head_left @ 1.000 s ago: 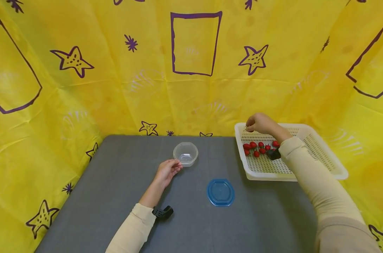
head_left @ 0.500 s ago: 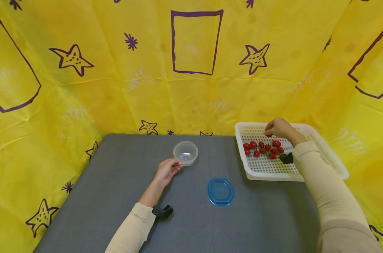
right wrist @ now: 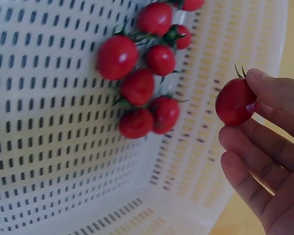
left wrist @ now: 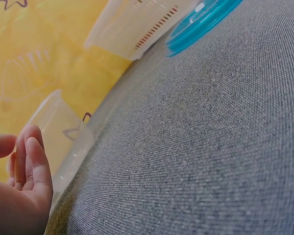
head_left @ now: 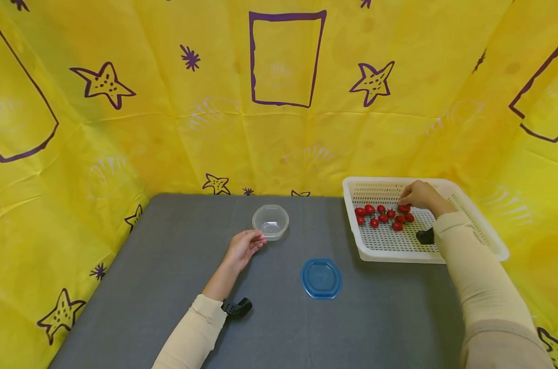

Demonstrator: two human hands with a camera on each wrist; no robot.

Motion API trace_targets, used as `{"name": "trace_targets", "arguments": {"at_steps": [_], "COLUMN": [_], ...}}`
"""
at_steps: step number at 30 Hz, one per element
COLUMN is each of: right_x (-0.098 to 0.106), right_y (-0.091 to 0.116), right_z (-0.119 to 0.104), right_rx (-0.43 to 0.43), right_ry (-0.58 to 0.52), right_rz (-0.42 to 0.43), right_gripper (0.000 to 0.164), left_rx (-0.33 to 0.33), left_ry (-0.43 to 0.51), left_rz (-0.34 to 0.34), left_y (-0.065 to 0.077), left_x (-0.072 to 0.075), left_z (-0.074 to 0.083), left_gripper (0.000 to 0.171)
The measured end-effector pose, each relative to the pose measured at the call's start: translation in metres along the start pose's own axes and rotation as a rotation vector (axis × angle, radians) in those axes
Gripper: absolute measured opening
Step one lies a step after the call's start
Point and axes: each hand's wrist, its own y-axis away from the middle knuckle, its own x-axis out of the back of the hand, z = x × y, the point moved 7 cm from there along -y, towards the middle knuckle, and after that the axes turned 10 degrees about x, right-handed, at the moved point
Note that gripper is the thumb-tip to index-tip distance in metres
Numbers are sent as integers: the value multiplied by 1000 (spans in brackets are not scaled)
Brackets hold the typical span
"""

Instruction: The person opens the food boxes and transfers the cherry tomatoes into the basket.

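Observation:
In the head view my left hand pinches the near rim of a clear plastic bowl standing on the grey table. The left wrist view shows the thumb and fingers at the bowl's side. On the right, my right hand is over the rear part of a white perforated basket. It pinches a red cherry tomato between thumb and fingers, green stem end upward. Several other cherry tomatoes with green tops lie together on the basket floor.
A blue lid lies flat on the table between the bowl and the basket. Behind and at the sides hangs a yellow patterned cloth. The basket's raised walls surround the tomatoes.
My right hand has moved right and then lower inside the basket, holding the tomato. Tomatoes earlier hidden by the arm now show. My left hand stays at the bowl.

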Motion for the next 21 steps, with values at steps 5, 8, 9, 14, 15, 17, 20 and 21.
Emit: {"name": "trace_targets", "arguments": {"at_steps": [5, 8, 9, 14, 15, 17, 20, 21], "right_x": [-4, -7, -7, -14, -16, -18, -21, -22], "right_y": [5, 6, 6, 7, 8, 9, 10, 11], "right_z": [10, 16, 18, 28, 29, 33, 36, 36], "right_rx": [-31, -44, -48, -72, -80, -94, -100, -101], "right_ry": [-15, -23, -24, -10, -7, -7, -9, -12], "right_rz": [-21, -28, -29, -65, -73, -89, -100, -104], "right_gripper": [20, 22, 23, 22, 21, 20, 19, 19], "left_rx": [3, 4, 3, 4, 2, -3, -9, -7], "left_ry": [-3, -1, -4, 4, 6, 9, 12, 17], "left_rz": [7, 11, 12, 12, 10, 5, -3, -2], "left_y": [0, 1, 1, 3, 3, 3, 4, 4], "left_x": [0, 0, 0, 0, -1, -1, -1, 0], "left_z": [-1, -1, -1, -1, -1, -1, 0, 0], "left_gripper": [5, 5, 5, 6, 6, 8, 9, 9]}}
